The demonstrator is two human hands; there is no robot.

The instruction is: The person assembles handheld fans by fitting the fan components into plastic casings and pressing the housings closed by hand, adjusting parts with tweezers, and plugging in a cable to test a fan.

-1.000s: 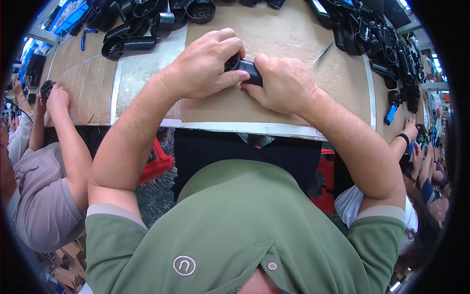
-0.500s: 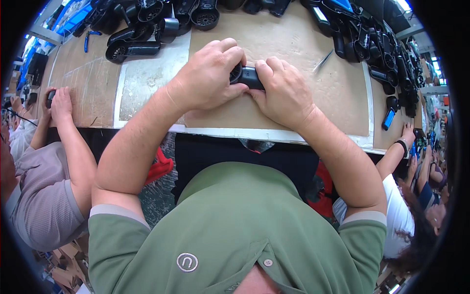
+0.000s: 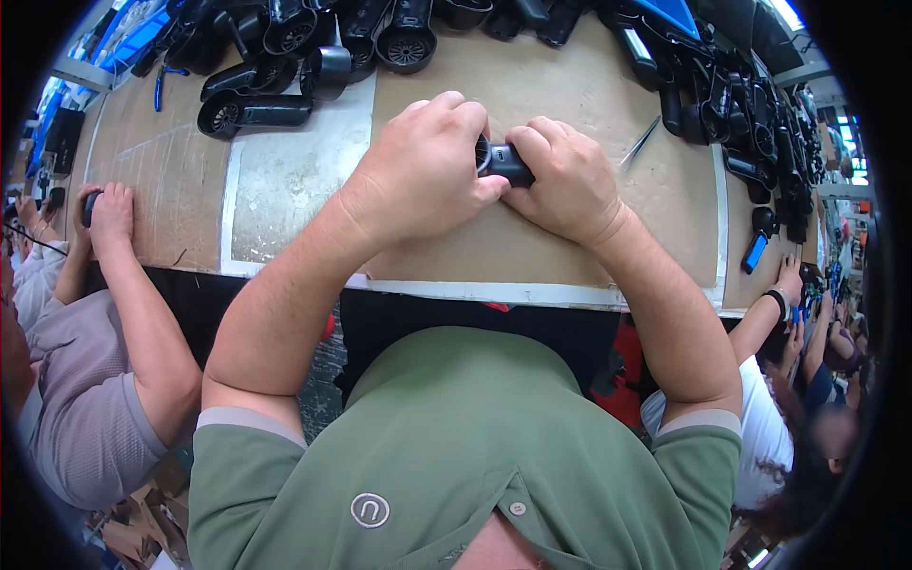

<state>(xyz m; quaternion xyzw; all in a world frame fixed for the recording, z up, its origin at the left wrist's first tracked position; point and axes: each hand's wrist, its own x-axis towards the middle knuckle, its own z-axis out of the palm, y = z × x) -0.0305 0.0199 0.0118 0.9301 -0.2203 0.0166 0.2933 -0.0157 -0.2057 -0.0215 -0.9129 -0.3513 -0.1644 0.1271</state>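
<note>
A black plastic housing [image 3: 508, 165], with a short handle and a rounded end, is held between both hands above the brown board. My left hand [image 3: 427, 166] wraps its rounded end, fingers curled over the far side and thumb along the near side. Closed round the handle end is my right hand [image 3: 567, 180]. A small slot shows on the handle's upper face; much of the piece is hidden by fingers. To the right of my right hand lie thin pointed metal tweezers [image 3: 640, 142].
Black housings with slotted round ends [image 3: 407, 47] crowd the far edge, and another pile [image 3: 708, 85] runs down the right. Blue-handled pliers [image 3: 159, 87] lie far left. Co-workers' hands [image 3: 113, 211] are at the left and at the right [image 3: 788, 277] of the bench.
Both hands have shifted slightly right and nearer in the picture with the housing, which tilts a little more. The whole bench also sits lower in view.
</note>
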